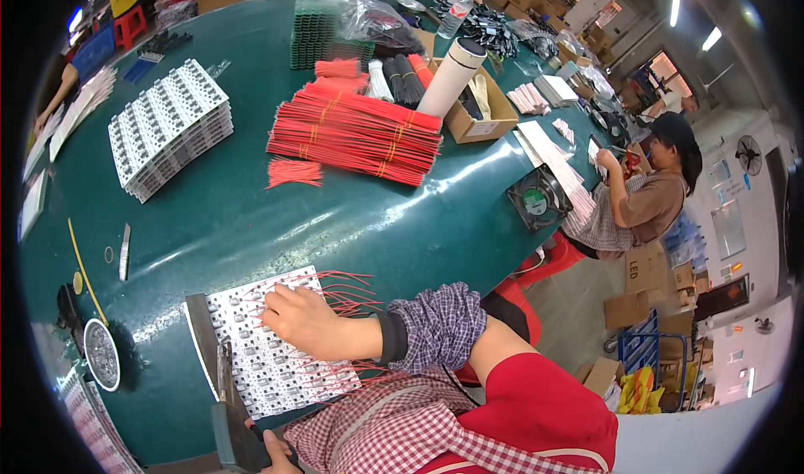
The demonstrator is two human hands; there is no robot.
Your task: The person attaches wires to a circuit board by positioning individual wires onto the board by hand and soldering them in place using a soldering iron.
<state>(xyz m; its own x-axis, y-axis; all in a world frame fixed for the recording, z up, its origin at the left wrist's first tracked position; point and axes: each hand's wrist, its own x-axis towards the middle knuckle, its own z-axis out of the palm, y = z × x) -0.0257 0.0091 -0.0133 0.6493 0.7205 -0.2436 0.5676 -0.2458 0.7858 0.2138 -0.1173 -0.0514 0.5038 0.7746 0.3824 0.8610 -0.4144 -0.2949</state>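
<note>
- The landmark, a thin white rectangular circuit-board panel (266, 380) with rows of small dark parts, lay aslant on a glossy green table (243, 231), directly before the wearer.
- Fine red plastic-coated wires (343, 300) trailed off the panel's right side, their free ends fanned out loosely.
- The right hand (303, 322) was palm down over the upper part of the panel, fingers bent and fingertips close to its surface. The gap between finger and thumb appeared small; whether a wire was pinched there could not be told.
- The left hand (280, 455) was below the panel's lower left corner, mostly cut off by the lower edge of the view. It was just beside, apparently against, a dark grey handheld tool with a slim metal front (236, 440). How far it was closed could not be told.
- A flat dark strip (203, 332) ran along the panel's left edge.
- Handling, as judged: the panel was likely light, fairly stiff and prone to slide; bare edges offered the safest hold, clear of the parts. The wires seemed soft and springy, best taken by the coating near the panel, without tugging at possibly fragile joints.
- Beyond the panel, to its upper left, was a stack of similar white panels (172, 131); straight beyond lay a large banded red wire bundle (352, 135).
</note>
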